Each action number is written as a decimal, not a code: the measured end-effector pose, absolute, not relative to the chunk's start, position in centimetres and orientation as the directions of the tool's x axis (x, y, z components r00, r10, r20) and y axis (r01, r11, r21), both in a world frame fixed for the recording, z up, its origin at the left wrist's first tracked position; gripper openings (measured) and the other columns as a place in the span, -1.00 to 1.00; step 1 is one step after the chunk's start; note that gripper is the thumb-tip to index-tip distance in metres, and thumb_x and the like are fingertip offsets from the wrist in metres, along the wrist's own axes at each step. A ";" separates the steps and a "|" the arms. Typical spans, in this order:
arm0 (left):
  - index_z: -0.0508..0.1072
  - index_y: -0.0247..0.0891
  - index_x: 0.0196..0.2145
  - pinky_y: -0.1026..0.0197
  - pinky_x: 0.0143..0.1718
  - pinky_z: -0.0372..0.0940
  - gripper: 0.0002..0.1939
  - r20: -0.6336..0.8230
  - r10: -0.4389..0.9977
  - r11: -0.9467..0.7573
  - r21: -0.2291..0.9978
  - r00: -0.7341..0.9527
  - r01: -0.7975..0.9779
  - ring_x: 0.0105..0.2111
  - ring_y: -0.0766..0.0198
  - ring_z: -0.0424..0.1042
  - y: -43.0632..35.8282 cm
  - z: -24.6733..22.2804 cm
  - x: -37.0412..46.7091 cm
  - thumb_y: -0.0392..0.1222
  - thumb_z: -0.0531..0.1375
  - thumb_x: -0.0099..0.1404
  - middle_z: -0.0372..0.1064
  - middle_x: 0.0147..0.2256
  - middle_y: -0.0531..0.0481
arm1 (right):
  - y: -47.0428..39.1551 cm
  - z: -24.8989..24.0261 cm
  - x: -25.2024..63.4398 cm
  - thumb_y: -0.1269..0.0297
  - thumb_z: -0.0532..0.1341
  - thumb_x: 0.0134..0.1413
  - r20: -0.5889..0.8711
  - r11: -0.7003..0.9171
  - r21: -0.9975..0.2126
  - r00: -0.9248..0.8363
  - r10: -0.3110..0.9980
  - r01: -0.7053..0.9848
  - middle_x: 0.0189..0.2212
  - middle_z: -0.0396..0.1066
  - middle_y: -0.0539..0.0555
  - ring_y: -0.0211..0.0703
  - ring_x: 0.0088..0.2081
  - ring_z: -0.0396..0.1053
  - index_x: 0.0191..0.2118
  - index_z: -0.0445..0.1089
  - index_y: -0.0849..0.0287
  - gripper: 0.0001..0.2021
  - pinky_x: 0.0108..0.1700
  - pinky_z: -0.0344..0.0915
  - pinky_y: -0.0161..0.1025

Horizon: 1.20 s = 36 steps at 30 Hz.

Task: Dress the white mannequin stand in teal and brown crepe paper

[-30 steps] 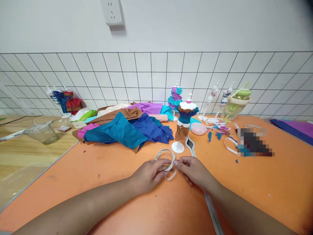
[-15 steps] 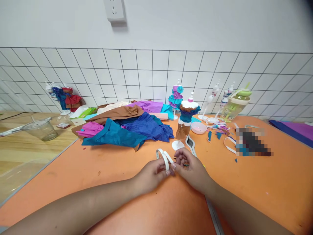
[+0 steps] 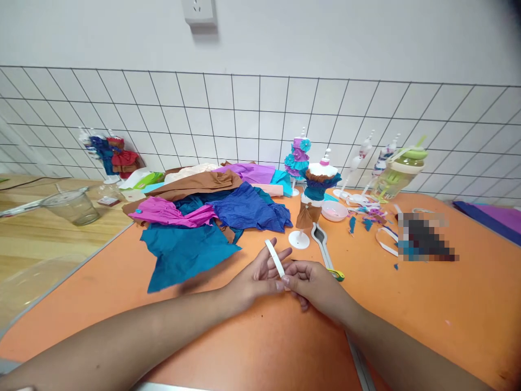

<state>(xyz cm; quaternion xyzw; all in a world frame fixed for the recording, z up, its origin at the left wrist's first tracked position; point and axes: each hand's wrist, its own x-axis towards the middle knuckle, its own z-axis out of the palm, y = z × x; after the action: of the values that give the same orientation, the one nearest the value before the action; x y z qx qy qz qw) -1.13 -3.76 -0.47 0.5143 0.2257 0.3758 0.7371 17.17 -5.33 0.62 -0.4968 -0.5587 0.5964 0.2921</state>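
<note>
Both of my hands meet low over the orange table (image 3: 244, 347), near its middle. A narrow white strip (image 3: 275, 258), bent in a slight arc, runs between them. My left hand (image 3: 256, 279) has its thumb at the strip's lower end, and its other fingers are partly spread behind the strip. My right hand (image 3: 315, 282) pinches that lower end between thumb and curled fingers. Just beyond the hands stands a decorated figure (image 3: 308, 215) with a brown skirt, teal and blue ruffles and a white round base. Beside it lie grey-handled scissors or a similar tool (image 3: 321, 241), partly hidden.
Crumpled coloured paper is heaped at left, with a teal sheet (image 3: 183, 252) nearest me. A pink bowl (image 3: 334, 211), paper scraps and a green-lidded bottle (image 3: 401, 171) are at right. More decorated stands (image 3: 299, 157) line the tiled wall. A clear cup (image 3: 75, 206) stands far left.
The strip, looped double before, is now a single arc. My left fingers have spread more. The teal sheet has unfolded towards me, and more of the magenta paper shows. The view has shifted slightly.
</note>
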 end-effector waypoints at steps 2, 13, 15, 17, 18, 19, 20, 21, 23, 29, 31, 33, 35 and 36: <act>-0.12 0.01 0.34 -0.11 0.20 0.08 -0.12 0.026 0.815 0.223 0.908 0.580 -0.355 0.26 0.01 0.14 -3.6 -0.5 -1.2 -0.15 0.29 0.22 0.07 0.30 -0.27 | -5.3 0.6 17.2 -0.01 0.27 0.00 -0.259 -0.203 -0.960 -0.339 0.905 0.193 -0.59 0.30 -0.10 -0.40 -0.66 0.19 -0.36 0.36 0.19 -0.68 -0.60 0.22 -0.38; -0.24 -0.18 0.37 0.02 0.11 0.18 -0.19 0.045 0.836 -0.012 0.998 0.547 -0.063 -0.05 0.15 0.47 -3.4 -0.3 -1.1 -0.08 0.14 0.34 0.52 -0.07 -0.16 | -5.8 2.0 17.7 0.17 0.24 0.04 0.135 0.223 -0.712 -0.182 0.974 0.665 -0.57 0.32 -0.03 -0.26 -0.53 0.24 -0.42 0.41 0.13 -0.84 -0.48 0.10 -0.31; -0.25 -0.19 0.37 0.07 0.10 0.19 -0.22 0.043 0.827 -0.096 0.993 0.560 0.065 -0.05 0.19 0.46 -3.8 -0.2 -1.1 -0.12 0.11 0.36 0.53 -0.12 -0.08 | -6.0 2.2 18.1 0.19 0.22 0.11 0.329 0.387 -0.567 -0.231 0.916 0.728 -0.44 0.41 0.04 -0.20 -0.43 0.32 -0.29 0.47 0.09 -0.87 -0.40 0.16 -0.28; -0.24 -0.20 0.37 0.10 0.05 0.22 -0.24 0.020 0.810 -0.148 0.974 0.585 0.172 -0.06 0.19 0.46 -4.2 -0.1 -1.1 -0.13 0.09 0.35 0.53 -0.16 -0.04 | -6.2 2.2 18.3 0.21 0.18 0.18 0.431 0.509 -0.449 -0.321 0.844 0.735 -0.31 0.47 0.07 -0.16 -0.32 0.38 -0.20 0.49 0.04 -0.84 -0.33 0.20 -0.27; -0.23 -0.20 0.37 0.12 0.03 0.24 -0.24 0.009 0.802 -0.164 0.965 0.597 0.207 -0.08 0.19 0.46 -4.4 -0.1 -1.1 -0.13 0.08 0.35 0.52 -0.17 -0.02 | -6.3 2.1 18.4 0.22 0.17 0.21 0.462 0.548 -0.392 -0.357 0.812 0.739 -0.28 0.48 0.07 -0.15 -0.29 0.40 -0.17 0.50 0.02 -0.84 -0.30 0.20 -0.26; -0.23 -0.21 0.37 0.13 0.00 0.25 -0.24 0.002 0.793 -0.179 0.957 0.609 0.230 -0.10 0.19 0.46 -4.5 0.0 -1.1 -0.13 0.08 0.35 0.52 -0.18 -0.02 | -6.3 2.0 18.5 0.23 0.16 0.22 0.488 0.579 -0.335 -0.388 0.782 0.744 -0.27 0.49 0.06 -0.15 -0.26 0.41 -0.17 0.50 0.01 -0.83 -0.27 0.21 -0.25; -0.23 -0.21 0.37 0.14 -0.02 0.26 -0.24 -0.002 0.785 -0.190 0.951 0.620 0.244 -0.12 0.19 0.46 -4.6 0.0 -1.1 -0.13 0.07 0.35 0.52 -0.20 -0.01 | -6.3 1.9 18.5 0.24 0.15 0.24 0.508 0.605 -0.283 -0.418 0.753 0.744 -0.26 0.50 0.05 -0.15 -0.25 0.41 -0.17 0.50 0.00 -0.83 -0.25 0.20 -0.25; -0.23 -0.21 0.37 0.15 -0.04 0.26 -0.24 -0.001 0.779 -0.200 0.947 0.627 0.250 -0.14 0.19 0.46 -4.7 0.1 -1.1 -0.13 0.08 0.35 0.51 -0.21 -0.01 | -6.4 1.7 18.5 0.25 0.14 0.26 0.520 0.628 -0.236 -0.449 0.727 0.742 -0.26 0.52 0.05 -0.15 -0.25 0.41 -0.17 0.50 0.00 -0.82 -0.24 0.20 -0.25; -0.19 -0.21 0.36 0.18 -0.08 0.28 -0.26 0.008 0.772 -0.218 0.942 0.635 0.254 -0.18 0.20 0.46 -4.7 0.1 -1.3 -0.13 0.08 0.34 0.50 -0.25 0.01 | -6.4 1.6 18.5 0.27 0.11 0.28 0.526 0.658 -0.170 -0.496 0.690 0.734 -0.26 0.53 0.04 -0.16 -0.26 0.42 -0.20 0.50 0.03 -0.80 -0.25 0.20 -0.25; 0.10 -0.17 0.24 0.24 -0.14 0.27 -0.46 -0.015 0.751 -0.256 0.915 0.660 0.311 -0.24 0.23 0.44 -4.7 0.4 -1.5 -0.10 0.08 0.35 0.45 -0.34 0.05 | -6.8 1.9 18.2 0.32 0.10 0.25 0.550 0.672 -0.138 -0.508 0.663 0.727 -0.39 0.51 0.07 -0.20 -0.33 0.40 -0.32 0.48 0.08 -0.79 -0.30 0.20 -0.29; 0.12 -0.21 0.22 0.23 -0.14 0.27 -0.50 -0.041 0.743 -0.244 0.913 0.668 0.328 -0.25 0.24 0.44 -4.8 0.7 -1.5 -0.11 0.06 0.36 0.47 -0.32 0.03 | -6.9 1.9 18.0 0.35 0.12 0.20 0.584 0.679 -0.176 -0.480 0.655 0.712 -0.44 0.48 0.04 -0.23 -0.38 0.38 -0.35 0.45 0.10 -0.83 -0.36 0.18 -0.31; 0.12 -0.26 0.20 0.20 -0.13 0.27 -0.52 -0.055 0.736 -0.235 0.914 0.675 0.330 -0.24 0.23 0.45 -4.8 1.0 -1.4 -0.14 0.05 0.37 0.49 -0.28 -0.02 | -6.9 1.9 17.8 0.36 0.14 0.15 0.593 0.651 -0.291 -0.402 0.698 0.702 -0.46 0.43 0.00 -0.29 -0.48 0.32 -0.38 0.39 0.12 -0.89 -0.43 0.15 -0.33; 0.10 -0.30 0.21 0.15 -0.08 0.26 -0.51 -0.046 0.742 -0.227 0.922 0.668 0.315 -0.19 0.21 0.46 -4.7 1.0 -1.3 -0.20 0.05 0.37 0.51 -0.22 -0.11 | -6.7 1.8 17.7 0.36 0.14 0.11 0.553 0.567 -0.458 -0.280 0.785 0.685 -0.46 0.37 -0.04 -0.34 -0.56 0.23 -0.39 0.33 0.13 -0.92 -0.48 0.12 -0.34; 0.06 -0.31 0.23 0.13 -0.05 0.26 -0.48 -0.033 0.749 -0.221 0.929 0.661 0.297 -0.16 0.20 0.47 -4.6 1.0 -1.3 -0.23 0.06 0.36 0.52 -0.19 -0.15 | -6.5 1.8 17.8 0.36 0.14 0.11 0.521 0.513 -0.538 -0.214 0.826 0.669 -0.47 0.33 -0.05 -0.35 -0.57 0.19 -0.40 0.30 0.13 -0.93 -0.50 0.11 -0.35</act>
<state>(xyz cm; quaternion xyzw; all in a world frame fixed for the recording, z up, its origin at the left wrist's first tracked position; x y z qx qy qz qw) -1.32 -4.64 1.00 0.7503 0.3486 0.2187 0.5174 17.78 -6.50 1.81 -0.4835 -0.7730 0.0986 0.3988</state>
